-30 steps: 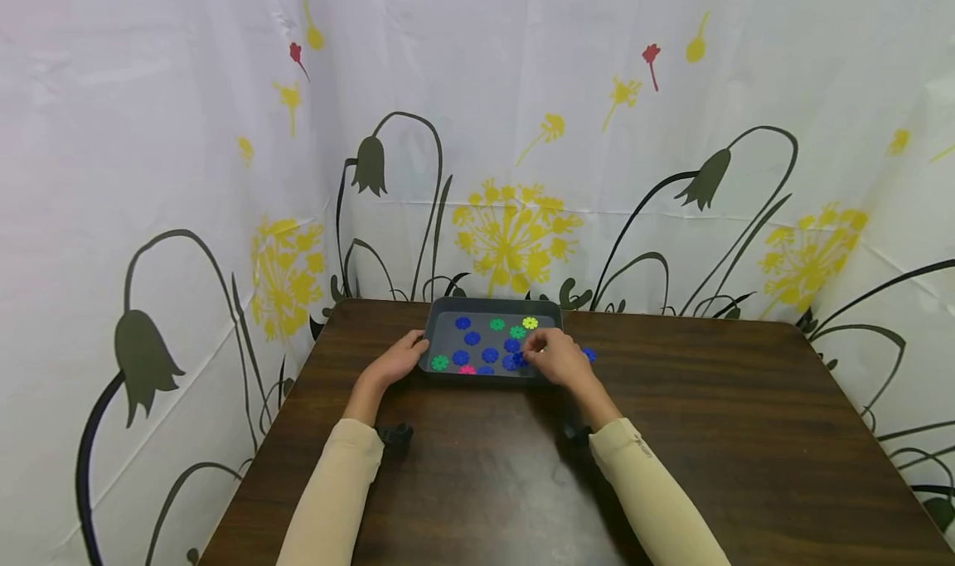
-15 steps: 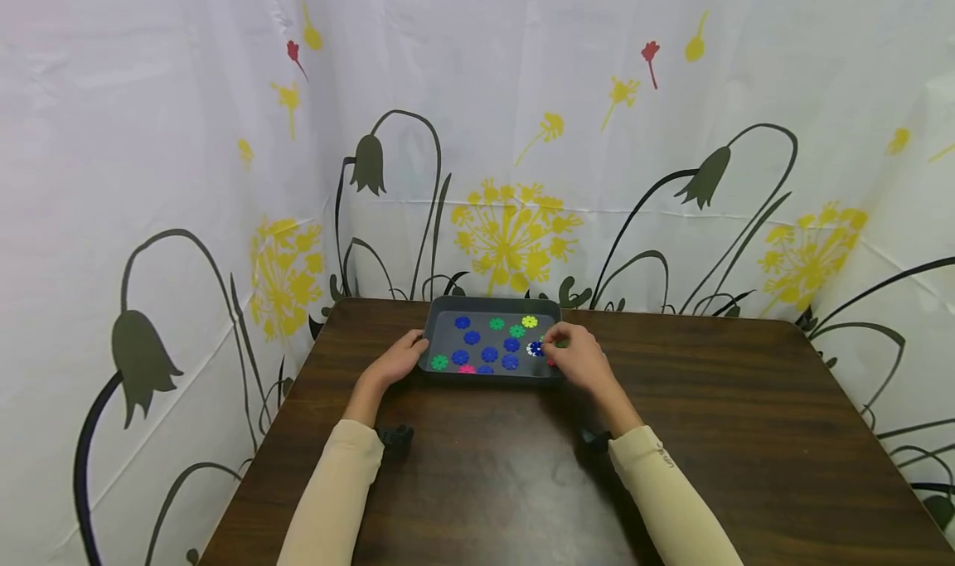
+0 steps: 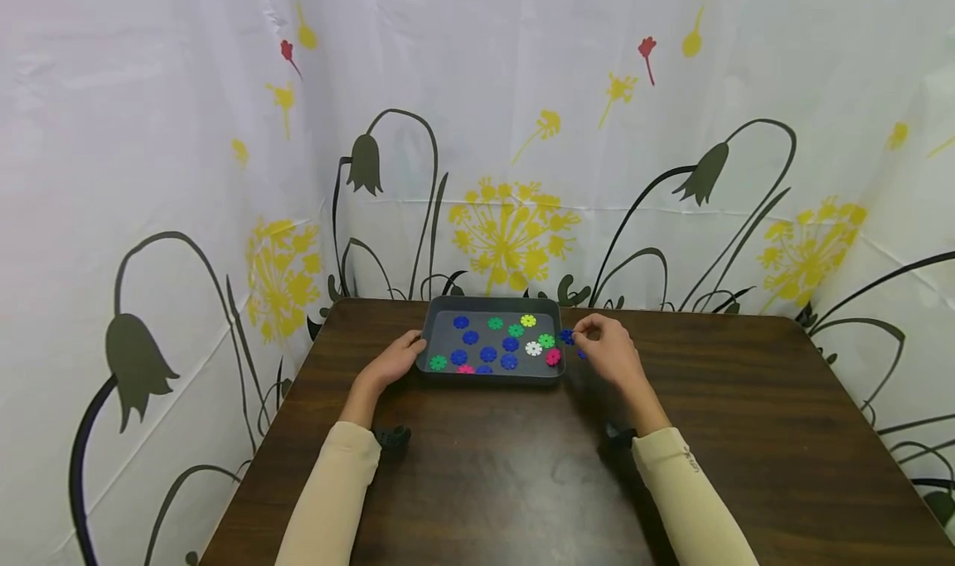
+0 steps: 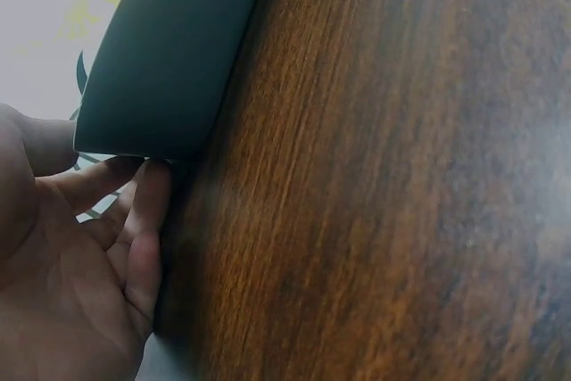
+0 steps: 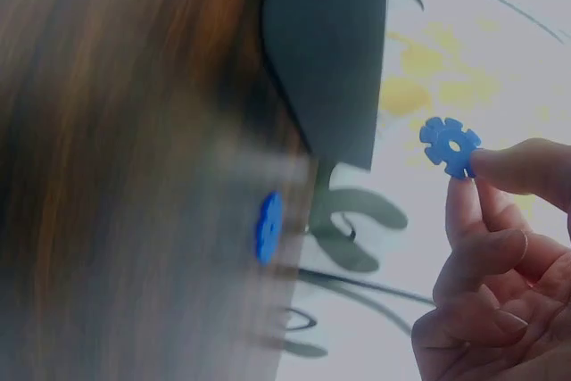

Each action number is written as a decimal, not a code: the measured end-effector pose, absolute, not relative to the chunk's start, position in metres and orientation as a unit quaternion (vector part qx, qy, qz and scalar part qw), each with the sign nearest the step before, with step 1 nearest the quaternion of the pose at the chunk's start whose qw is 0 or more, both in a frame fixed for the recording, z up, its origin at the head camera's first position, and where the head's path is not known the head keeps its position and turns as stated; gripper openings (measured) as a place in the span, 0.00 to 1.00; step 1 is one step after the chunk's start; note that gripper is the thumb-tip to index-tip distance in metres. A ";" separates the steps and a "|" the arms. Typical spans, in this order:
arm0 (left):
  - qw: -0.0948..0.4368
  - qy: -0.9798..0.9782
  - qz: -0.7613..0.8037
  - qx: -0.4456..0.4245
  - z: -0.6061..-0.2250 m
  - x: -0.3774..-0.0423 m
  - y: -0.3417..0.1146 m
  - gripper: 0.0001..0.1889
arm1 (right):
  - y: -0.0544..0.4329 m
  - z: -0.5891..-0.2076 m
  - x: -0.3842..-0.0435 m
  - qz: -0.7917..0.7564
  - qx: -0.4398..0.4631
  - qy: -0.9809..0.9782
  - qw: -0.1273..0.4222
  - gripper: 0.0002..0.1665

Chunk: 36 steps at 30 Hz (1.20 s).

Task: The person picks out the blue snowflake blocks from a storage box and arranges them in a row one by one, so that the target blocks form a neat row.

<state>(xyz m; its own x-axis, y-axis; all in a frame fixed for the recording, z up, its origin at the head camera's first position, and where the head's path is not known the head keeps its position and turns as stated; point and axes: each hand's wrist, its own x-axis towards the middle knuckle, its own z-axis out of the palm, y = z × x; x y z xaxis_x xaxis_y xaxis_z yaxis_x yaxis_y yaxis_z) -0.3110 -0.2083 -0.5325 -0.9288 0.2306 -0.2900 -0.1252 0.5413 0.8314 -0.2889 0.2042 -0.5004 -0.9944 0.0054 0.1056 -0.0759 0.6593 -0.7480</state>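
Note:
My right hand pinches a blue notched plastic disc between thumb and fingertips, raised just off the right end of the dark grey tray. Below it, a second blue disc lies on the table beside the tray. At the tray's left end my left hand grips the wall, with the thumb at the rim and the fingers against the outside. Spread over the tray floor are several blue discs, green discs, two pink discs, a yellow disc and a white disc.
The tray stands near the back edge of the brown wooden table. Behind and on both sides hangs a white curtain with a flower print. A dark wrist strap piece shows under the right wrist.
My right hand has lifted a blue disc from the tray and carried it right, past the tray's end. This uncovers the white, pink and green discs there. The left hand stays put.

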 end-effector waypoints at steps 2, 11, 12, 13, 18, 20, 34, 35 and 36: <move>0.186 0.858 0.477 0.031 -0.533 -0.312 -0.209 0.32 | 0.211 -0.500 -0.291 0.414 0.013 -0.909 0.047 0.10; 0.184 0.861 0.473 0.030 -0.531 -0.311 -0.209 0.31 | 0.241 -0.506 -0.298 0.423 -0.017 -0.905 0.045 0.13; 0.183 0.862 0.472 0.029 -0.531 -0.311 -0.209 0.31 | 0.244 -0.507 -0.298 0.426 -0.022 -0.904 0.043 0.14; 0.182 0.862 0.472 0.030 -0.532 -0.311 -0.210 0.31 | 0.247 -0.508 -0.299 0.429 -0.029 -0.902 0.038 0.14; 0.179 0.862 0.473 0.031 -0.531 -0.312 -0.210 0.32 | 0.259 -0.517 -0.301 0.452 -0.071 -0.889 0.014 0.19; 0.178 0.863 0.472 0.031 -0.530 -0.312 -0.210 0.32 | 0.262 -0.521 -0.302 0.458 -0.082 -0.885 0.006 0.20; 0.180 0.862 0.474 0.029 -0.532 -0.311 -0.207 0.31 | 0.271 -0.542 -0.305 0.485 -0.109 -0.867 -0.021 0.21; 0.180 0.861 0.476 0.028 -0.532 -0.311 -0.207 0.31 | 0.270 -0.542 -0.305 0.483 -0.110 -0.868 -0.022 0.21; 0.180 0.860 0.477 0.028 -0.532 -0.311 -0.207 0.31 | 0.270 -0.542 -0.305 0.481 -0.113 -0.869 -0.023 0.21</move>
